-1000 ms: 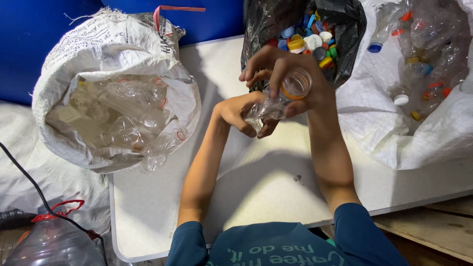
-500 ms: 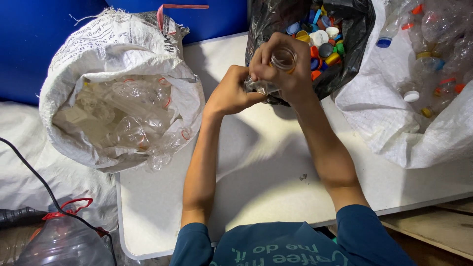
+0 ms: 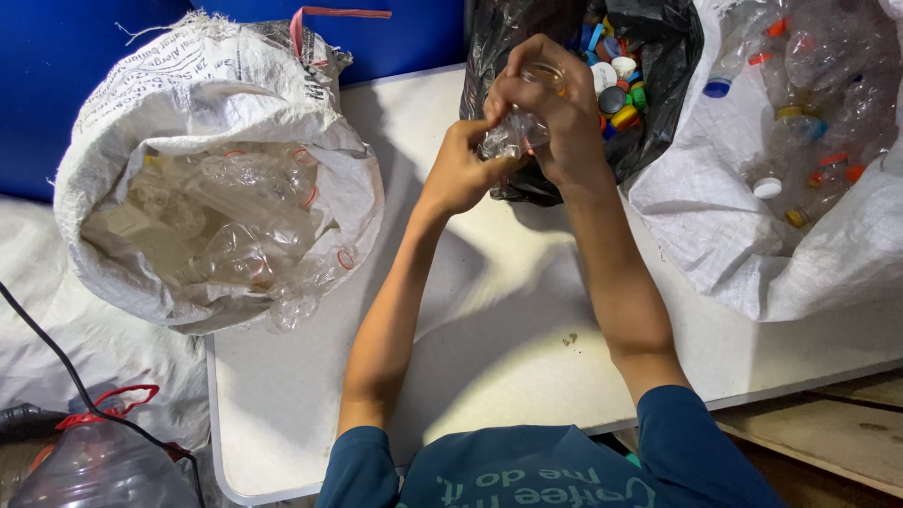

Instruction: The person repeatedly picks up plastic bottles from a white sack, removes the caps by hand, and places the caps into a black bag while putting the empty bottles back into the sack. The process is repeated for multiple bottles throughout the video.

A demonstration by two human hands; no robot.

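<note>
- A crumpled clear plastic bottle (image 3: 513,132) is held up between both hands, over the far edge of the white surface (image 3: 527,376) and right at the mouth of the black bag (image 3: 527,183).
- The right hand (image 3: 555,118) is uppermost: its fingers (image 3: 527,71) are curled tight round the neck end of the bottle, where an orange-tinted ring shows.
- The left hand (image 3: 461,174) comes up from below and to the left, its fingers clamped on the squashed lower body.
- The bottle's long axis runs slantwise, from the left hand low and near up to the right hand far and high; the neck end lies nearest the black bag, and the right hand is the nearer of the two to it.
- The black bag holds loose bottle caps (image 3: 616,80) in blue, white, green, orange, yellow and red.
- To the right lies an open white woven sack (image 3: 752,245) of clear bottles that have caps on: blue, white, orange, red.
- To the left stands another white woven sack (image 3: 141,94), rim rolled down, with small dark print on its outer side and a red drawstring at the top; it is full of clear, capless flattened bottles (image 3: 226,235).
- At the bottom left corner a large clear jug (image 3: 94,466) with a red handle sits beside a black cable (image 3: 56,353).
</note>
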